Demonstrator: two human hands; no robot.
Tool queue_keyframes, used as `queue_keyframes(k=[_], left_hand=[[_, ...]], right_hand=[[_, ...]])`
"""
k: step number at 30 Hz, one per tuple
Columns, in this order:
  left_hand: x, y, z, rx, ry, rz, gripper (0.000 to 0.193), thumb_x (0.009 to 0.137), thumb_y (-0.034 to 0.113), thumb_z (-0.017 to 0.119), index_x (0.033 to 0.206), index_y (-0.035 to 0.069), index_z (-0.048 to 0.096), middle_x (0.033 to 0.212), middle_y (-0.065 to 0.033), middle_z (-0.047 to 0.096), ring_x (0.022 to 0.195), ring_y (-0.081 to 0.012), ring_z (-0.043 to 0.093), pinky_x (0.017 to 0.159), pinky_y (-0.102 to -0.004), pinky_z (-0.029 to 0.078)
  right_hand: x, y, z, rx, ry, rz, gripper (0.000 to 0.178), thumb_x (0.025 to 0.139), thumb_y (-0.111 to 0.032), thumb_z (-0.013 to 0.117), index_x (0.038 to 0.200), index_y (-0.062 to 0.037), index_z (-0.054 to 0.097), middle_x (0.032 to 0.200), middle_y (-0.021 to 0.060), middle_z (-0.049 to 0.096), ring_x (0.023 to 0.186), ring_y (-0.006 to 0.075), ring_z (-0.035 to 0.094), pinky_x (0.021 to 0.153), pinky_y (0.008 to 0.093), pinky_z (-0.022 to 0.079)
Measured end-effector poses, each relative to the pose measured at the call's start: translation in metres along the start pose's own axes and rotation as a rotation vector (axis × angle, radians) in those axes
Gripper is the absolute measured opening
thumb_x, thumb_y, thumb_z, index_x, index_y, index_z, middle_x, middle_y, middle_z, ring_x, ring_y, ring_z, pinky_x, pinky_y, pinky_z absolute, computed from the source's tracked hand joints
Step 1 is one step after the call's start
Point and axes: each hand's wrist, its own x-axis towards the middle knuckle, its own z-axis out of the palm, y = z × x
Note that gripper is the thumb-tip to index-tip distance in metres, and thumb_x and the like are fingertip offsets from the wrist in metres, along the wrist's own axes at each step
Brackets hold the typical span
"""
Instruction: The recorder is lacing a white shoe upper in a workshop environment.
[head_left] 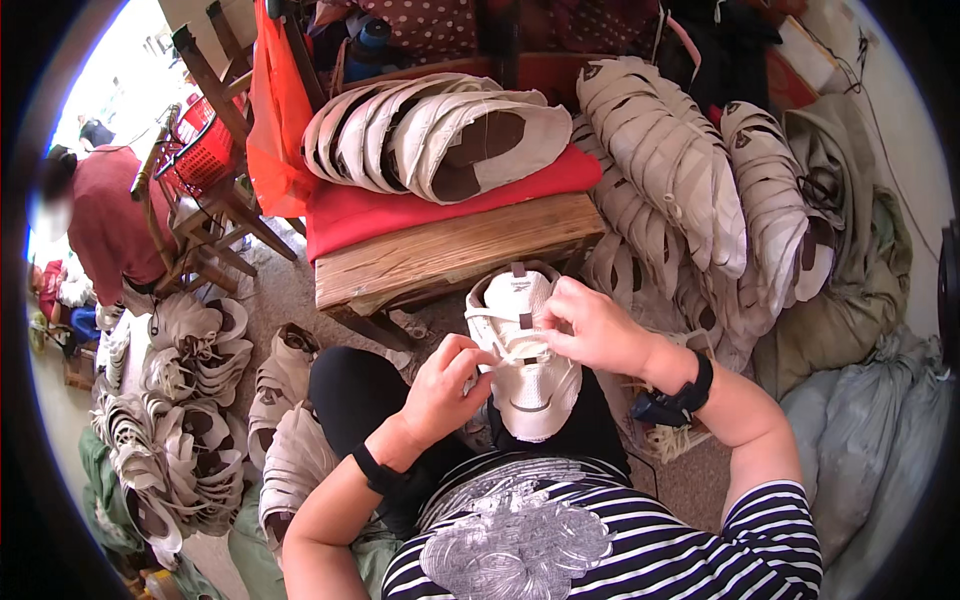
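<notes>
A white shoe upper (535,402) rests on my lap between my knees, its toe toward me and its tongue pointing away. Across its eyelets runs a white shoelace (517,346). My left hand (446,388) is closed at the shoe's left side, thumb and forefinger pinched on the lace. On the other side, my right hand (600,328) bends its fingers over the eyelet edge, gripping the lace there. The fingertips partly hide the lace ends.
Ahead stands a wooden bench (450,245) with a red cloth (340,222) and a row of nested shoe uppers (420,135). More stacked uppers (665,160) lean at the right. Uppers (190,400) pile up on the left floor. A person (115,215) sits beyond a chair.
</notes>
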Motion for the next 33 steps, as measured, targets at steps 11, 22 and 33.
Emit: queue_keyframes(k=[11, 22, 33], left_hand=[[0.003, -0.006, 0.007, -0.061, 0.015, -0.029, 0.017, 0.08, -0.001, 0.07, 0.094, 0.003, 0.061, 0.093, -0.0085, 0.055, 0.067, -0.0168, 0.058, 0.059, -0.028, 0.049], [0.023, 0.002, -0.001, -0.309, 0.072, -0.234, 0.008, 0.083, -0.003, 0.065, 0.084, 0.001, 0.058, 0.087, -0.0044, 0.051, 0.069, -0.0099, 0.052, 0.06, -0.023, 0.045], [0.028, -0.006, -0.002, -0.056, 0.029, -0.116, 0.012, 0.082, -0.002, 0.067, 0.091, 0.002, 0.059, 0.088, -0.0078, 0.053, 0.068, -0.0157, 0.056, 0.059, -0.0265, 0.047]], right_hand=[[0.001, 0.028, 0.009, 0.82, -0.111, 0.476, 0.021, 0.081, -0.02, 0.074, 0.076, -0.0058, 0.059, 0.082, 0.0057, 0.052, 0.075, 0.0147, 0.053, 0.07, 0.0268, 0.044], [0.008, 0.006, 0.001, -0.133, 0.171, -0.004, 0.024, 0.079, -0.017, 0.072, 0.095, -0.0072, 0.057, 0.099, 0.0104, 0.049, 0.078, 0.0263, 0.06, 0.071, 0.0374, 0.052], [-0.006, 0.017, -0.028, -0.536, 0.271, -0.029, 0.012, 0.082, -0.007, 0.064, 0.088, -0.0046, 0.053, 0.092, 0.0129, 0.049, 0.079, 0.0325, 0.059, 0.065, 0.0428, 0.049]])
